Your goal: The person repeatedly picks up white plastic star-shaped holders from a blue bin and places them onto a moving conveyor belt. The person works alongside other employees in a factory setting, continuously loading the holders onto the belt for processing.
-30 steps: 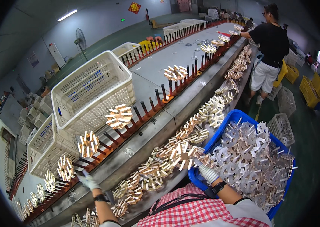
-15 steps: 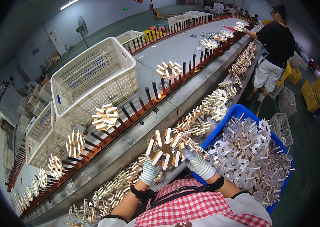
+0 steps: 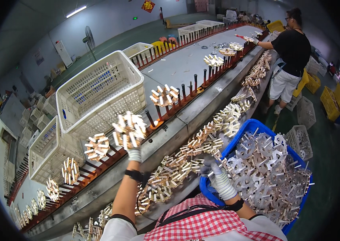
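Note:
My left hand (image 3: pixel 134 154), in a striped glove, reaches to the row of dark posts (image 3: pixel 149 118). It grips a round copper-coloured plate with white pegs (image 3: pixel 129 131); its fingertips are mostly hidden behind the plate. Whether this plate touches a post cannot be seen. Similar pegged plates (image 3: pixel 96 147) sit along the posts on both sides. My right hand (image 3: pixel 220 181) is at the blue bin's near left edge, beside a heap of pegged plates (image 3: pixel 178 164) on the metal ledge. Its fingers are dark and blurred.
A blue bin (image 3: pixel 203 188) at my right holds many silvery pegged plates (image 3: pixel 262 164). White plastic crates (image 3: pixel 101 88) stand on the grey table (image 3: pixel 178 60) and beyond it. A co-worker in black (image 3: pixel 292 50) stands farther along the line. Yellow crates (image 3: pixel 330 102) are on the floor at right.
My left hand has carried the pegged plate up and left from in front of me to the posts. My right hand has let go of it. Plates on the posts have shifted left and down.

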### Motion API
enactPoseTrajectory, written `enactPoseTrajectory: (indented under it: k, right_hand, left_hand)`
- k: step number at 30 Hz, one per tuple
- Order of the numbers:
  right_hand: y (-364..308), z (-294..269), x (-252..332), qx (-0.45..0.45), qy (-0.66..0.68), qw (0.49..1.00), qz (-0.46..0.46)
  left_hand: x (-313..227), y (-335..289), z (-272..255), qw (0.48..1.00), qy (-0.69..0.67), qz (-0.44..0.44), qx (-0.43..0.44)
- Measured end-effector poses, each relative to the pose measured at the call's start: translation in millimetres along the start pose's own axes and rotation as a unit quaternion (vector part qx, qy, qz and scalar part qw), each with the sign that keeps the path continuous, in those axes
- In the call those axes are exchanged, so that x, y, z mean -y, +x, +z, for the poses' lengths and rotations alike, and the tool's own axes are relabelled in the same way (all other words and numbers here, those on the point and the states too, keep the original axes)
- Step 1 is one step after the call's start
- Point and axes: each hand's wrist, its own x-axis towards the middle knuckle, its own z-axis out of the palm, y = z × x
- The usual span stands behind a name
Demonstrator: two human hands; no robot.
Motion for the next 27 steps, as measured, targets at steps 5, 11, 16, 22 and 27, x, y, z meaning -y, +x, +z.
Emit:
enactPoseTrajectory:
  k: [5,11,16,22,27]
  right_hand:
    - [-1,-34,34,-0.049,-0.017,0.999,0.003]
    - [16,-70,67,-0.101,-0.028,0.995,-0.003]
    - [43,-88,80,-0.077,-0.045,0.996,-0.001]
    - [77,-105,99,-0.064,-0.039,0.997,0.011]
    - [93,-110,115,-0.026,-0.061,0.998,0.009]
  left_hand:
    - [3,69,27,0.963,-0.24,-0.12,0.002]
    - [-46,81,31,0.997,0.008,-0.067,-0.033]
    - [-28,78,30,0.993,-0.007,-0.116,-0.005]
    - [-24,82,32,0.988,-0.001,-0.153,0.015]
    - [11,57,15,0.986,0.042,-0.149,0.063]
